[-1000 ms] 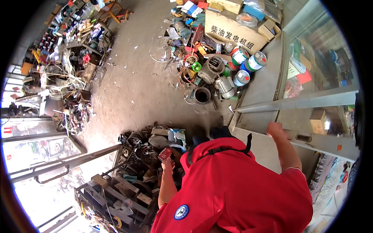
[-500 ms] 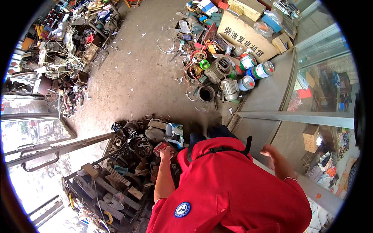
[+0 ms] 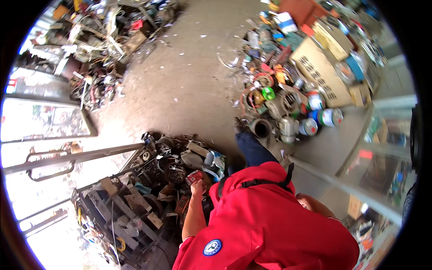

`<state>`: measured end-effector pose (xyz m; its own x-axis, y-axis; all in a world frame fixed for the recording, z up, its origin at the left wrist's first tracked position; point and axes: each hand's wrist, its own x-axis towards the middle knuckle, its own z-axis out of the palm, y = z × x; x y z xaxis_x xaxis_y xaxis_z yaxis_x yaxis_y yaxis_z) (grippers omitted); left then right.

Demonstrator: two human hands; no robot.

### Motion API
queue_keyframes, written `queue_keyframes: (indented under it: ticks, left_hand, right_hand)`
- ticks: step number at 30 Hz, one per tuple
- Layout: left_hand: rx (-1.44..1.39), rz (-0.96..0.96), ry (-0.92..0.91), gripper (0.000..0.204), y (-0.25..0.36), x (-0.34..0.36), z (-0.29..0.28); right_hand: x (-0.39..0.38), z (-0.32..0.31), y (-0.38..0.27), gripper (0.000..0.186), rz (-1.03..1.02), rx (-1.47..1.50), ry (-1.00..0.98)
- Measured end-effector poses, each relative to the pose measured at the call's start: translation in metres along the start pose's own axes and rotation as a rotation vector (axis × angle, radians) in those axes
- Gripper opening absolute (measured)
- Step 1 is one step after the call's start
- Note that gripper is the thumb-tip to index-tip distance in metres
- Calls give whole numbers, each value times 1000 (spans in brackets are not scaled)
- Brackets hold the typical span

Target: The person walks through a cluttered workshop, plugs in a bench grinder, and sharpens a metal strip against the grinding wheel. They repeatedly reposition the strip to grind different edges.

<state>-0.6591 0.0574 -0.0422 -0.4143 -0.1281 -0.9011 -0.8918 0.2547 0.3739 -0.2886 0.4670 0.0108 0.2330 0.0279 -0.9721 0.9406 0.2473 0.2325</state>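
Note:
My left hand (image 3: 196,186) is closed on a small red object (image 3: 193,177), perhaps a packet, beside my red top (image 3: 256,216). Below it lies a pile of scrap metal parts, dark containers and grey pieces (image 3: 175,168). My right hand (image 3: 303,200) is low at my right side, partly behind my body, its fingers too hidden to read, near the glass door's metal frame (image 3: 342,184). My leg (image 3: 254,150) in dark trousers reaches forward onto the concrete floor (image 3: 180,76).
Motors (image 3: 288,130), paint cans (image 3: 330,117), a large box (image 3: 319,72) and mixed parts line the right. Tangled scrap (image 3: 108,40) heaps at the upper left. Glass doors with handles (image 3: 51,166) stand left. A wooden slatted rack (image 3: 117,216) sits at the lower left.
My right hand has moved down and inward from the door frame. My leg has stepped forward. The view has turned, shifting the piles at the top rightward.

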Motion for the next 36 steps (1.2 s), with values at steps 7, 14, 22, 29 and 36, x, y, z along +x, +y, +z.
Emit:
queue_keyframes:
  ticks: [7,14,22,29,36]
  left_hand:
    - [-175,-65,137,22,47,-15,11]
    - [-324,158,100,20,135,-19,43]
    - [-379,89,190,26,184,-11,57]
    - [-185,-117,131,24,152,75,33]
    - [-314,200,167,26,343,112,-25]
  right_hand:
    - [0,-169,-136,19,-174,106,119]
    - [-51,-308,-324,17,-551,-37,345]
    - [-121,-326,-484,31,-741,-71,486]
    - [-96,-339,-518,18,-637,-25,336]
    - [-109,-342,-590,21,-601,105,378]
